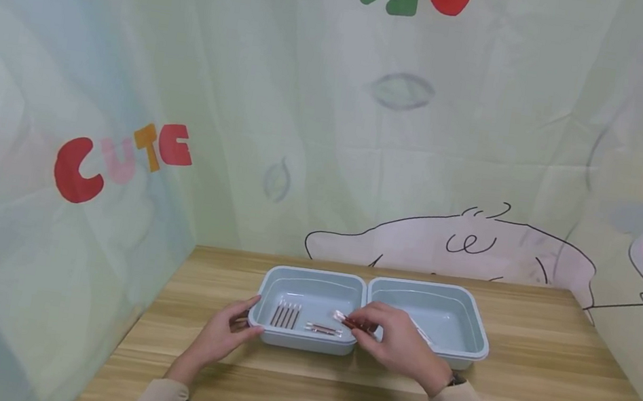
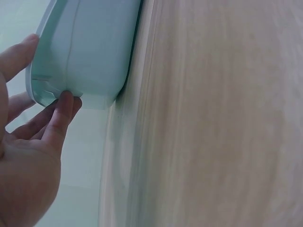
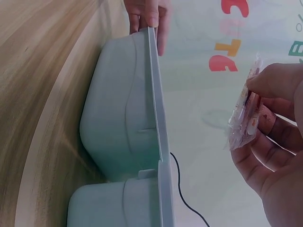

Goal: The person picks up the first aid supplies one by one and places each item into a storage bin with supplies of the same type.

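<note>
At the centre of the frame, the right hand [image 1: 394,341] pinches a clear packet [image 3: 246,116] above the left tray [image 1: 306,308]; the left hand [image 1: 225,334] grips that tray's rim. The slippery packet could slide from the fingers and scatter the swabs [image 1: 287,315] lying inside.

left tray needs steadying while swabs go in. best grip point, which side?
Take the left tray at its near-left corner rim, coming from the left. The rim flares out into a lip there, so a thumb on top and fingers beneath get a firm grip, as the left hand shows. That side keeps clear of the right hand holding a clear swab packet over the tray.
</note>
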Tool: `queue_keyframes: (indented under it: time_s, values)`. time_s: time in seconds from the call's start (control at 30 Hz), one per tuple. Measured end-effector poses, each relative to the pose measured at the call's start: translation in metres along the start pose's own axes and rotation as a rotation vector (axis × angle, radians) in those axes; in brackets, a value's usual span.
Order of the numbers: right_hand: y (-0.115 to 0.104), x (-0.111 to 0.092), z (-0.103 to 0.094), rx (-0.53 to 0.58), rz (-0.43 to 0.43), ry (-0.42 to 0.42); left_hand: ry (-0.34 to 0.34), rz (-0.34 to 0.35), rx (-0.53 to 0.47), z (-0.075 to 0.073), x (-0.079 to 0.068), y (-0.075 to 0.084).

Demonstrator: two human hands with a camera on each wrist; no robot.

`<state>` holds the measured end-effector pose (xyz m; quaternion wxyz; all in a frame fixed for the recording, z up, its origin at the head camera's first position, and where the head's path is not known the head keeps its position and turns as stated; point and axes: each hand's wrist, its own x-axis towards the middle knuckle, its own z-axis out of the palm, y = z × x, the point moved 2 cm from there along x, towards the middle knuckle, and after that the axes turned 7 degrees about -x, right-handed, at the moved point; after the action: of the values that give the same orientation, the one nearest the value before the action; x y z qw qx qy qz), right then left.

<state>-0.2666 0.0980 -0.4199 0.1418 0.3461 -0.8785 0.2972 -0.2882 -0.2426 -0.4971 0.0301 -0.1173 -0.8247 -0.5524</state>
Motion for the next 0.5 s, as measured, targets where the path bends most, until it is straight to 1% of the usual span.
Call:
queue_keyframes:
  time_s: [0.37, 0.5]
  values:
    - [-0.0009, 0.0047, 0.0016, -0.005, 0.001, 0.016, -0.002, 0.002, 0.013, 0.0011, 0.0002, -0.0006]
    - [-0.0017, 0.0065, 0.0012, 0.005, 0.0, 0.017, 0.0, 0.012, 0.018, 0.0008, 0.0016, -0.0016]
